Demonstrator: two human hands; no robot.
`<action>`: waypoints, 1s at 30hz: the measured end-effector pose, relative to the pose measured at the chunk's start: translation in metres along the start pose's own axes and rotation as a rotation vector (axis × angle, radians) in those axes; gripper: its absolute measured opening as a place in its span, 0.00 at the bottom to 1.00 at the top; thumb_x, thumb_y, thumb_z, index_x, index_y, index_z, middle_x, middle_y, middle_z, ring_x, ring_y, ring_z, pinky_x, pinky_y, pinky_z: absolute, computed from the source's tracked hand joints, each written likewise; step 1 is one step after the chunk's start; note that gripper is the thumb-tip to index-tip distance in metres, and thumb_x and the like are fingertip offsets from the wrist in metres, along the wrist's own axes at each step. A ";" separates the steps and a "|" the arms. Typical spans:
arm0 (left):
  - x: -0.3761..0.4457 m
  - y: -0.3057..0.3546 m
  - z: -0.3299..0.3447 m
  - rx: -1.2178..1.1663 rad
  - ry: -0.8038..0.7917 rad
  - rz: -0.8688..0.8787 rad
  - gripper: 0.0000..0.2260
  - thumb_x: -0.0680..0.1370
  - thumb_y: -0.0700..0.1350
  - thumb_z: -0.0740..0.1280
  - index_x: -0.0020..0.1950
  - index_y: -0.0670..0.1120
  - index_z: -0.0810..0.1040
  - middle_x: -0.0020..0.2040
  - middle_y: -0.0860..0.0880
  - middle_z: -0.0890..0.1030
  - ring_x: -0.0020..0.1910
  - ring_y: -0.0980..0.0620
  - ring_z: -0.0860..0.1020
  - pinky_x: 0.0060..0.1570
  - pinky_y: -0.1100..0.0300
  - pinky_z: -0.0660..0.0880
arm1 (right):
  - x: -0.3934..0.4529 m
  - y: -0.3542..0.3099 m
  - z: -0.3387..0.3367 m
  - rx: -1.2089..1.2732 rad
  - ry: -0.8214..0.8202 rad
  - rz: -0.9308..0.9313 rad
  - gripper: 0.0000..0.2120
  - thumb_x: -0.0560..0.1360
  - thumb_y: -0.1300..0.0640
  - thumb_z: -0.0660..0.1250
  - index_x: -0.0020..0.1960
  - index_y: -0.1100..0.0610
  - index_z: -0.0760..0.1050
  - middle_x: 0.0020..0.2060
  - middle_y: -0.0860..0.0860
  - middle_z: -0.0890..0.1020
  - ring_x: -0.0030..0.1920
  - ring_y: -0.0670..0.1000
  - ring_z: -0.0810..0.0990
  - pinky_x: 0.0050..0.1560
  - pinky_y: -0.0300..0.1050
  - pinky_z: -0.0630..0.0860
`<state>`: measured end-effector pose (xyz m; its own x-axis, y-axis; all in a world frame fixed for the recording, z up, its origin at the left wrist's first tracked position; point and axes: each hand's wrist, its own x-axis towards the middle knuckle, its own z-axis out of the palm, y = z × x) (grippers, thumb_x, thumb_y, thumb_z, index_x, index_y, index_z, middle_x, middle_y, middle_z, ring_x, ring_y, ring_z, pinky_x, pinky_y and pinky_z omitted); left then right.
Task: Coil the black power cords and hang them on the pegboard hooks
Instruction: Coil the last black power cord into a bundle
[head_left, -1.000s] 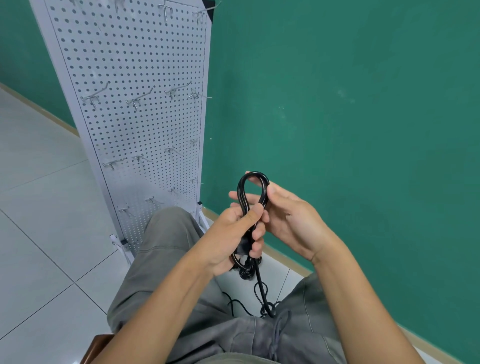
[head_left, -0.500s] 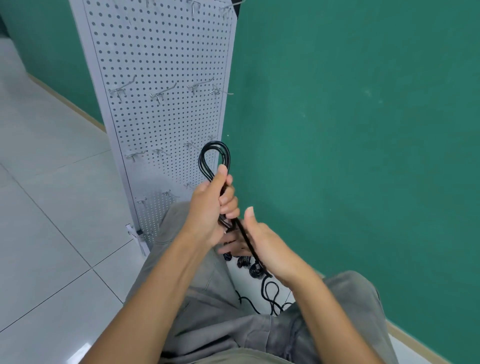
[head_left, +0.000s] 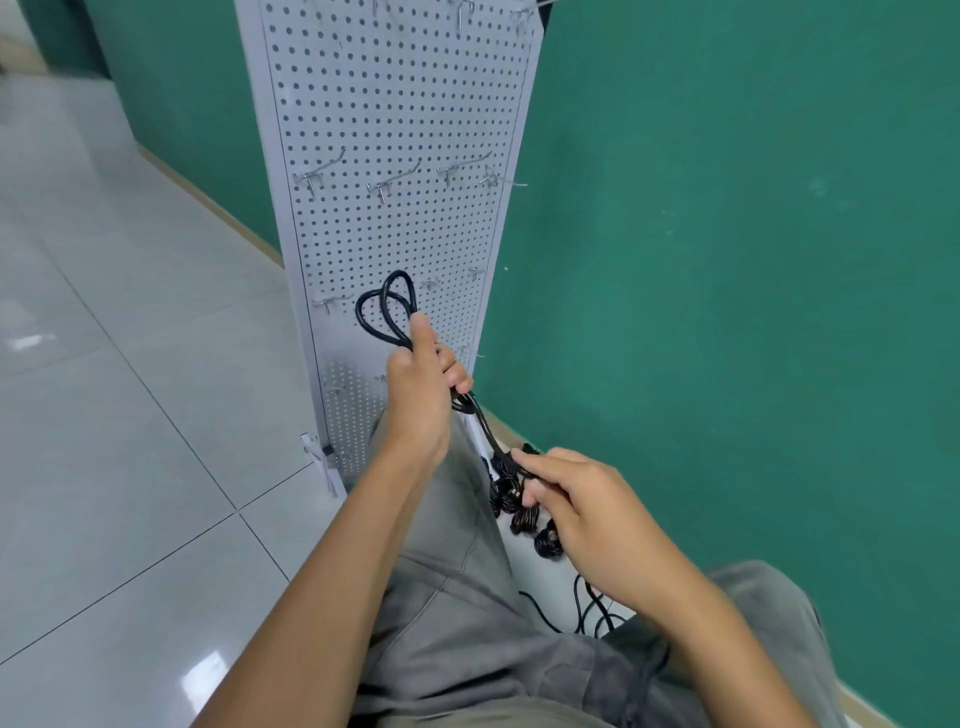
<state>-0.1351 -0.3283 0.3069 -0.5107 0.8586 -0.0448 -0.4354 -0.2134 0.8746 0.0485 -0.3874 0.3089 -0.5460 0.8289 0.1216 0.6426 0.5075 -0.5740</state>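
Partly hidden, black cord (head_left: 387, 312) gripped by left hand (head_left: 418, 400), right hand (head_left: 587, 512) pinching its lower end, plugs obscured.

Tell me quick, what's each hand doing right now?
Left hand: closed around the black power cord, loops sticking out above.
Right hand: gripping the same cord's lower end.

glossy floor tiles (head_left: 130, 364), perforated metal pegboard (head_left: 395, 119)
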 end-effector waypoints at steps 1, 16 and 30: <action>-0.004 -0.001 0.003 0.056 -0.028 0.018 0.18 0.87 0.55 0.54 0.40 0.49 0.63 0.27 0.56 0.59 0.27 0.54 0.59 0.30 0.60 0.62 | 0.000 -0.004 -0.005 -0.024 -0.040 -0.028 0.14 0.84 0.64 0.60 0.64 0.57 0.81 0.45 0.47 0.80 0.45 0.39 0.75 0.47 0.30 0.68; -0.075 -0.016 0.045 0.055 -0.636 -0.226 0.24 0.79 0.67 0.53 0.47 0.47 0.72 0.32 0.51 0.65 0.28 0.55 0.64 0.30 0.62 0.65 | 0.015 -0.015 -0.072 0.126 0.464 0.162 0.23 0.63 0.55 0.84 0.44 0.49 0.69 0.42 0.47 0.81 0.31 0.51 0.77 0.33 0.35 0.68; -0.059 -0.006 0.031 -0.201 -1.021 -0.490 0.07 0.84 0.45 0.63 0.49 0.43 0.71 0.34 0.50 0.63 0.30 0.55 0.66 0.33 0.62 0.68 | -0.013 0.035 -0.056 0.969 0.341 0.182 0.23 0.68 0.40 0.78 0.54 0.53 0.78 0.43 0.52 0.80 0.33 0.50 0.73 0.41 0.39 0.75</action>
<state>-0.0796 -0.3638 0.3194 0.5452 0.8276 0.1336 -0.5788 0.2563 0.7742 0.1087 -0.3670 0.3325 -0.2064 0.9729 0.1043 -0.0897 0.0873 -0.9921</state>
